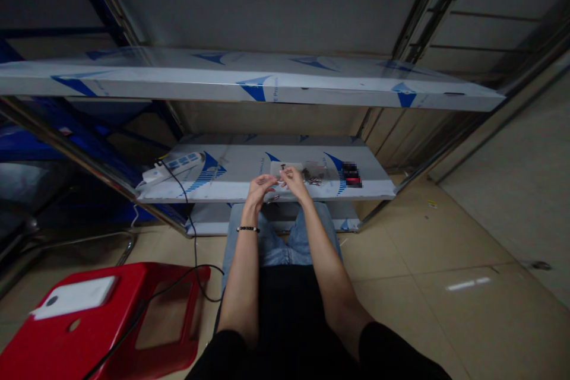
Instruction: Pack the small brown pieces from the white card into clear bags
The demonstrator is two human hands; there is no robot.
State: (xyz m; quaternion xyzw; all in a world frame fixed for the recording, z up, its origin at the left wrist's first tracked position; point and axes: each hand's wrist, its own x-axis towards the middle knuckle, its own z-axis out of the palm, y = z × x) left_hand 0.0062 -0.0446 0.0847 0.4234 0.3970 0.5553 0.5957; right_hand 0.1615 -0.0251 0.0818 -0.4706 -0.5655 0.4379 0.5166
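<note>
On the shelf (243, 169) lie small, dark pieces (314, 178).

Upper shelf (338, 90) reads "E Pro" (rest blurred).

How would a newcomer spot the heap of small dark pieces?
On the middle shelf wrapped in white-and-blue film, look just right of the right hand. The dark heap there is many tiny pieces, unlike the blurred red-and-black object farther right.

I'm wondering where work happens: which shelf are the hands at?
The middle shelf, bearing the white power strip: left hand and right hand are there, not at the upper shelf or lower shelf.
</note>
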